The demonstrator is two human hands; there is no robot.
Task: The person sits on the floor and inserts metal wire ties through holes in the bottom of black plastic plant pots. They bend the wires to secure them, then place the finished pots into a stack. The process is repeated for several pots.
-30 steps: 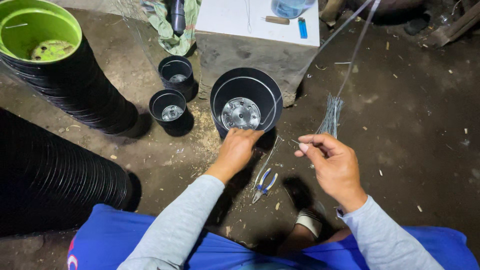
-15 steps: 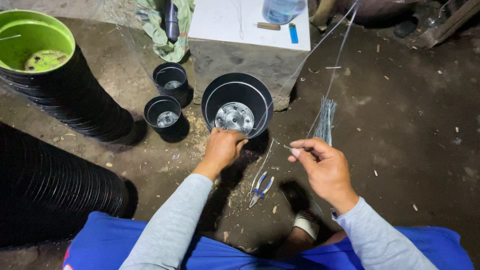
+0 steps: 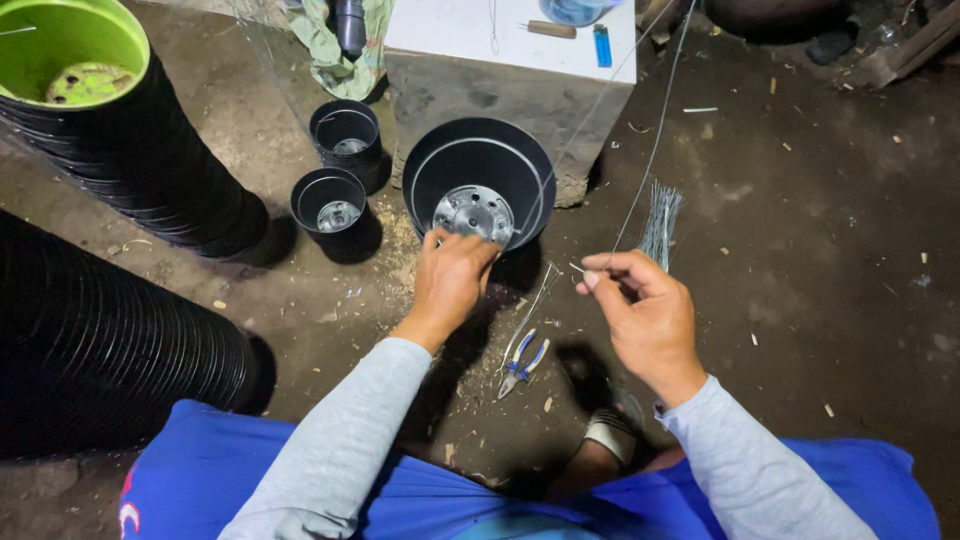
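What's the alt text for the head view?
Left hand grips the rim of a large black pot while the right hand pinches a thin wire. Pliers lie on the dirt floor between them.

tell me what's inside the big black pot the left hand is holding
Inside the big black pot only its own pale grey perforated base shows, plus a pale ring line round the inner wall. The left hand grips the near rim, hiding that edge. No soil or plant visible.
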